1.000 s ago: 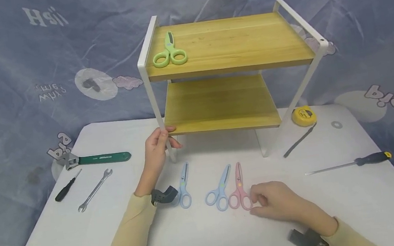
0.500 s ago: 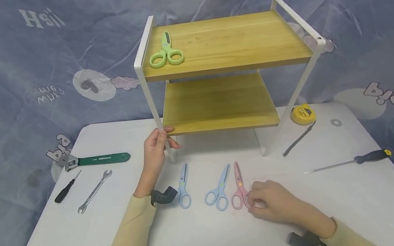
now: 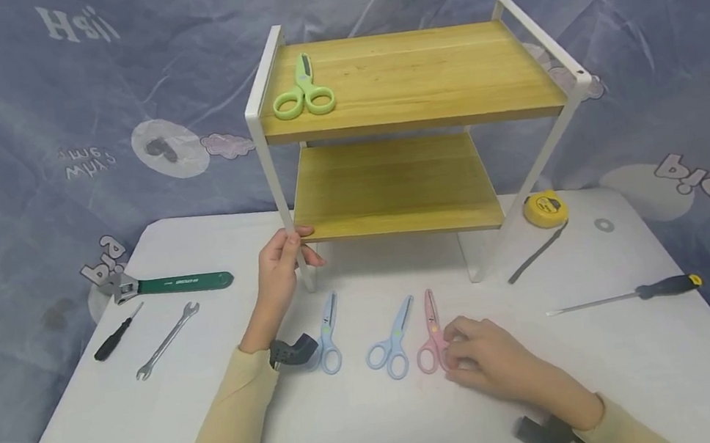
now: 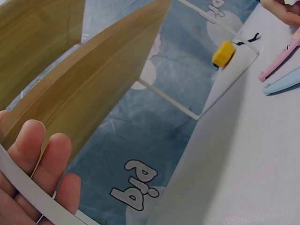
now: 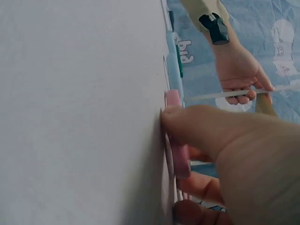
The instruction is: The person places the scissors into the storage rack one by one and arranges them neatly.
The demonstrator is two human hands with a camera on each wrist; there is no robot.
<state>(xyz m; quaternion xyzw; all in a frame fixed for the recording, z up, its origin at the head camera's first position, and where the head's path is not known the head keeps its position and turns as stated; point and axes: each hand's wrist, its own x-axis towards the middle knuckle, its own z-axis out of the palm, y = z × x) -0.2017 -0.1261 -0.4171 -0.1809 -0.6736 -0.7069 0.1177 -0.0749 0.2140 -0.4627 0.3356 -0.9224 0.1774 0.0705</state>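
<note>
Standing on the white surface point(image 3: 381, 432): a two-tier wooden shelf rack point(image 3: 407, 82) with a white frame, green scissors point(image 3: 302, 91) lying on its top board near the left end. Gripped by the left hand point(image 3: 281, 267) at the front left leg, fingers curled round the thin white bar, thumb toward the lower board; same hold seen from the left wrist view, fingertips point(image 4: 44, 154) wrapped over the bar.

Lying flat in front of the rack, in a row: two blue scissors point(image 3: 328, 336) and point(image 3: 393, 342), then pink scissors point(image 3: 432, 334), blades pointing toward the rack. Pinching the right handle loop of the pink scissors: the right hand point(image 3: 485, 361), fingers curled, thumb pressed on the loop in the right wrist view point(image 5: 178, 136). Scissors still flat on the surface, just left of the hand and touching it.

Compared with one second ago: right hand moved a little left, from just beside the pink handle to closed on it. Left hand unchanged on the rack leg. Pink scissors in almost the same place.
</note>
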